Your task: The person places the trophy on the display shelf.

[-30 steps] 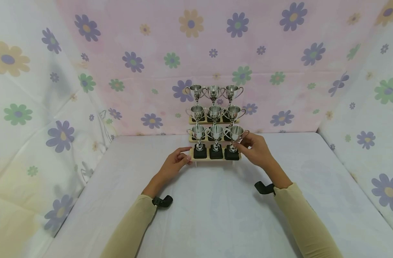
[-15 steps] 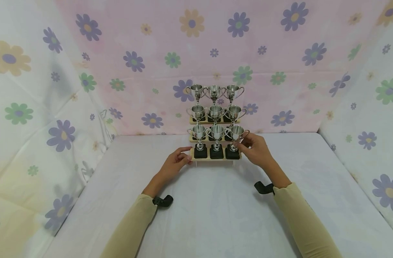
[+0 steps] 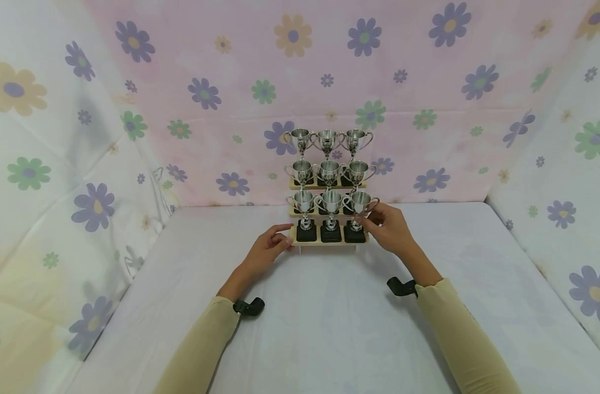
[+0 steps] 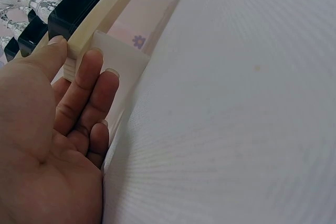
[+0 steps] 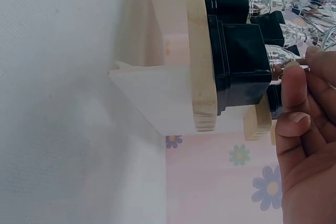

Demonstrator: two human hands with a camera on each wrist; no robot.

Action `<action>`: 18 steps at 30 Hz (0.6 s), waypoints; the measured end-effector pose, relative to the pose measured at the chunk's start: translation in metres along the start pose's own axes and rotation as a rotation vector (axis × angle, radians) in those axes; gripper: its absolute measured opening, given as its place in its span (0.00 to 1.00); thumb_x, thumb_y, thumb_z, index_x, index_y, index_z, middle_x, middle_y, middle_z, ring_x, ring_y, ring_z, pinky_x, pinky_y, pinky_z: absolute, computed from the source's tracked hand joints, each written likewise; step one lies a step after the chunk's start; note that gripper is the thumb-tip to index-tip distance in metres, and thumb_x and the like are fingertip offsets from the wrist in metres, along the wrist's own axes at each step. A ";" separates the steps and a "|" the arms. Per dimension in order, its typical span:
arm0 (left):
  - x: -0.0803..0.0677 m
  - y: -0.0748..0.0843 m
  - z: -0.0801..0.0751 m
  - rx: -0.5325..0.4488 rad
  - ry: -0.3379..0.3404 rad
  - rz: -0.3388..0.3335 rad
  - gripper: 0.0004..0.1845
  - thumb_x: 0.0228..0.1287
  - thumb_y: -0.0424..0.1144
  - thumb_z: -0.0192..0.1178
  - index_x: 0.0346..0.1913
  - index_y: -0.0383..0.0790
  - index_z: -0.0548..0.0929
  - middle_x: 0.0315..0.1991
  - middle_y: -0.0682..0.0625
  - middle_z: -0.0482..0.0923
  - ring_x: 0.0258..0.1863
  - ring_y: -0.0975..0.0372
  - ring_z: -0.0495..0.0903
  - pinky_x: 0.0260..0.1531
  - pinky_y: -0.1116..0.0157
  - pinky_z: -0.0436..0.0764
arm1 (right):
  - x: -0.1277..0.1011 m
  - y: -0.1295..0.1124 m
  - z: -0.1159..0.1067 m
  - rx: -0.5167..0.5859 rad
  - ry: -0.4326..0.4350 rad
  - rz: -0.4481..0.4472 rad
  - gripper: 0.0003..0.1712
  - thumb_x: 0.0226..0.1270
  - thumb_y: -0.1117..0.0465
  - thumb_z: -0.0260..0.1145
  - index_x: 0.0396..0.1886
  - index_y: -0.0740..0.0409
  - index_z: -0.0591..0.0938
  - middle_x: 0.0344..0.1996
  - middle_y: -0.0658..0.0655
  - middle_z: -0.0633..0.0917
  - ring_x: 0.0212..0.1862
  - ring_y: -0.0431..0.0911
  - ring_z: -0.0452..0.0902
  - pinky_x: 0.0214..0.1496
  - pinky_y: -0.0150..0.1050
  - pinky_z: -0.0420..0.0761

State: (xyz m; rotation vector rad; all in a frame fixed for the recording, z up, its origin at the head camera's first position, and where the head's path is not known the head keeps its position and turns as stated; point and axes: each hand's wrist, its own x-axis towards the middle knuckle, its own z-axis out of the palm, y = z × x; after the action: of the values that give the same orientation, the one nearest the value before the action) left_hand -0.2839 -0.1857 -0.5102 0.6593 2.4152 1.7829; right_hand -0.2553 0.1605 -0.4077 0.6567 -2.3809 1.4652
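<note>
Silver two-handled trophy cups on square black bases stand in three rows of three on a tiered wooden display stand (image 3: pixel 334 244). At the stand's left end, my left hand (image 3: pixel 260 256) pinches the lowest shelf board (image 4: pixel 105 17), thumb on top beside a black base and curled fingers at the edge and white support. My right hand (image 3: pixel 392 231) pinches the stem of the front-right trophy (image 3: pixel 361 202) between thumb and fingers. In the right wrist view, that trophy's black base (image 5: pixel 244 66) sits flush on the board, near its right end.
A white cloth covers the table (image 3: pixel 324 317) under the stand. Behind the stand hangs a pink flowered cloth (image 3: pixel 240 131), with white flowered cloths on the left and right sides. A black camera mount sits on each wrist.
The right hand shifts very slightly left with its grip on the front-right trophy. The left hand and the stand stay where they were.
</note>
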 end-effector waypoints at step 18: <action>0.000 0.000 -0.001 0.018 0.001 -0.023 0.24 0.82 0.38 0.59 0.76 0.46 0.73 0.43 0.41 0.89 0.46 0.51 0.88 0.51 0.65 0.76 | 0.001 0.010 0.002 0.012 -0.007 0.025 0.05 0.73 0.73 0.69 0.44 0.73 0.85 0.29 0.74 0.86 0.24 0.35 0.75 0.28 0.31 0.72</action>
State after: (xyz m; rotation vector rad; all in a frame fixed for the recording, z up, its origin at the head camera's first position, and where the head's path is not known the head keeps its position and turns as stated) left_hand -0.2838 -0.1864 -0.5098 0.6303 2.4324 1.7550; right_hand -0.2616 0.1623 -0.4159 0.6382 -2.3959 1.4904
